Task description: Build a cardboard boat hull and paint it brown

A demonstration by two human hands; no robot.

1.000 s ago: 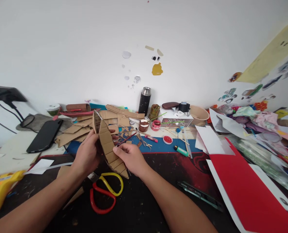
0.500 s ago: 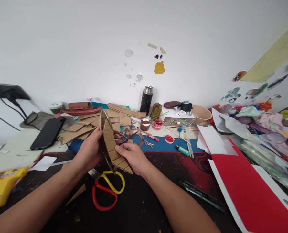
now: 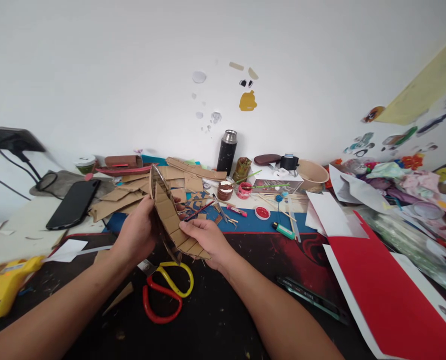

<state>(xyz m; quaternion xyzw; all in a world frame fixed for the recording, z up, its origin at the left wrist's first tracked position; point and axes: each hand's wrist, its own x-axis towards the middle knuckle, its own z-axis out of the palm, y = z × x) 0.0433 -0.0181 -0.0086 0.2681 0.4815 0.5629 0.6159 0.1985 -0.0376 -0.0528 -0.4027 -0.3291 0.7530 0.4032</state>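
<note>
Both hands hold a curved cardboard piece (image 3: 170,220) above the dark mat, built from a bent, scored strip joined along another cardboard edge. My left hand (image 3: 142,227) grips its left side, with the fingers partly hidden behind it. On the strip's right side, my right hand (image 3: 203,237) pinches the cardboard between the thumb on top and fingers underneath. Below the piece lie scissors (image 3: 166,292) with one red and one yellow handle loop; their blades are partly covered by my left arm. A small cardboard scrap (image 3: 118,298) rests left of them.
A yellow glue gun (image 3: 10,290) lies at left, near a black phone (image 3: 73,204). Cardboard scraps (image 3: 119,201), a black thermos (image 3: 227,151) and paint jars stand behind my hands. A cutter (image 3: 313,299) and red sheet (image 3: 391,295) lie at right.
The cardboard piece has tilted slightly, its upper end shifting left and its lower right end moving a little right and up. Both hands keep hold of it.
</note>
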